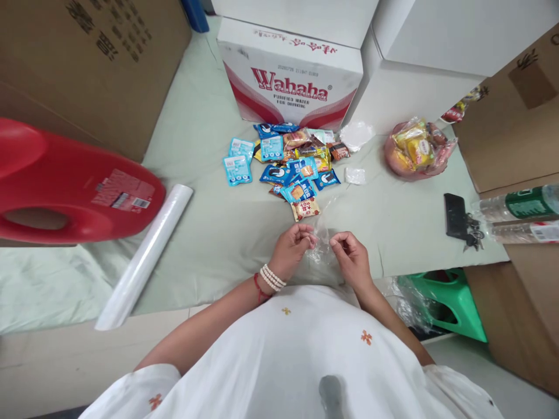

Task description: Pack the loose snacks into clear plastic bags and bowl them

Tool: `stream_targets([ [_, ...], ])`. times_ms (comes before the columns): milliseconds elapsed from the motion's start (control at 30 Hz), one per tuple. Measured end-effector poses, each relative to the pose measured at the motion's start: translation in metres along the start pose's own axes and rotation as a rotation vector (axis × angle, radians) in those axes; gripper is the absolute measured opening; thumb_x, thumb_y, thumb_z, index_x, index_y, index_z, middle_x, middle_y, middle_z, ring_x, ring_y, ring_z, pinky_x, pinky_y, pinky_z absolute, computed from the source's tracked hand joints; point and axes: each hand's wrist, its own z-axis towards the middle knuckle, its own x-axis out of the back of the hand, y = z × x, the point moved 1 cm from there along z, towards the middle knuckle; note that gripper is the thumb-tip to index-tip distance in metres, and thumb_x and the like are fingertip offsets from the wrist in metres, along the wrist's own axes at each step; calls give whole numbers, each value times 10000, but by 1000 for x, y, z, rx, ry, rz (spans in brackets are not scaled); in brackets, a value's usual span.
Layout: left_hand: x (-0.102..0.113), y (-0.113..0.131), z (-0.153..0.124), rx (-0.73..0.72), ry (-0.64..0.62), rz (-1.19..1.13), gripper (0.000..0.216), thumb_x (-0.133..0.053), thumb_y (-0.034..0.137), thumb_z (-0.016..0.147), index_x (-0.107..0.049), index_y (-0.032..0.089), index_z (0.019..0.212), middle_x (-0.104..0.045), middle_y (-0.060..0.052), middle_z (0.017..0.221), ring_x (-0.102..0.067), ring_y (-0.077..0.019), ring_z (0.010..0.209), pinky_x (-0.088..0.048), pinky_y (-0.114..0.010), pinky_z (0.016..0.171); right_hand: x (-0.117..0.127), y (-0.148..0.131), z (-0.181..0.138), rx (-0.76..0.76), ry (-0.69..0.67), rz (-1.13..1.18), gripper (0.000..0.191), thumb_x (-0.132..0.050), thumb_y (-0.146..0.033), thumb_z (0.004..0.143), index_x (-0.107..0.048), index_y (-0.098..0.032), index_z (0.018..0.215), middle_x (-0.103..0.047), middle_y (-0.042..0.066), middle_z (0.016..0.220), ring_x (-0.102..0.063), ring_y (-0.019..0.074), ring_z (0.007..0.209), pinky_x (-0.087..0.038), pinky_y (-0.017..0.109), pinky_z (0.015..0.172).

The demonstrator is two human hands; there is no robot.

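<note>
Between my hands hangs a clear plastic bag (322, 240), thin and crumpled. My left hand (292, 249), with white beads and a red cord at the wrist, pinches its left side. The fingers of my right hand (349, 256) are pinched at its right edge. Just beyond them lies a heap of wrapped snacks (286, 169) in blue, yellow and brown packets. A cream snack packet (305, 208) is nearest to my left hand. Small folded white plastic (355, 176) and a round white piece (357, 136) rest to the right of the heap.
A Wahaha carton (290, 84) stands behind the snacks. At the left are a red jug (87, 180) and a roll of plastic bags (146, 256). On the right sit a pink bowl of snacks (417, 151), a black case with keys (456, 215) and plastic bottles (528, 205).
</note>
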Motion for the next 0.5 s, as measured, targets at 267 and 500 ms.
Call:
stream_targets([
  [267,36,-1,2,-1,258,11,183,-576,222,659,-611,192,836,-604,39,692,-529,-110,613,-461,-253,641,30,23,-8,-142,141,24,296,-609,-518,935,-575,-226,899,-512,-29,701,-455,135,590,-392,266,550],
  [500,52,-8,-17,-7,162,248,198,-548,267,702,-681,194,829,-665,7,738,-573,-150,681,-485,-298,712,48,25,3,126,-78,-399,615,-732,-570,825,-613,-230,1322,-628,136,1358,-570,306,1227,-493,468,1018],
])
